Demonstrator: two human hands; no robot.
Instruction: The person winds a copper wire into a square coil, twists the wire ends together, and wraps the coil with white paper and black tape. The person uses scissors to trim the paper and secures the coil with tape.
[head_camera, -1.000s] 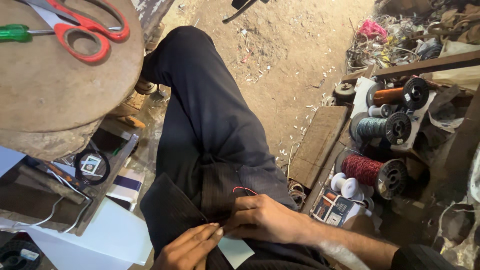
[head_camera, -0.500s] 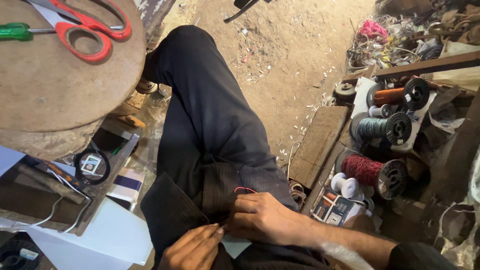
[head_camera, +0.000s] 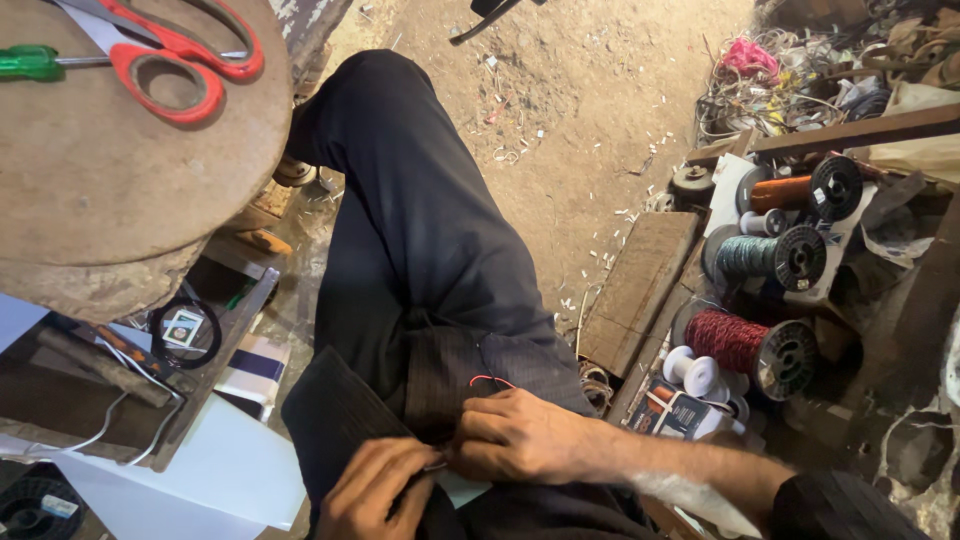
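1. A seated person works in the lap, over a dark trouser leg (head_camera: 420, 250) stretched toward the dirt floor (head_camera: 600, 110).
2. The right hand (head_camera: 520, 435) is clenched on a thin red wire (head_camera: 492, 380); the left hand (head_camera: 375, 490) pinches a small pale piece at the same spot, too small to identify.
3. The step looks like fine joining or threading at the fingertips; the next move likely calls for a steady, close pinch.
4. The red wire loops out above the right knuckles, its visible run lying roughly left to right; its ends are hidden.
5. Red scissors (head_camera: 175, 60) lie on a round wooden surface (head_camera: 120, 190); wire spools (head_camera: 770, 345) sit right.
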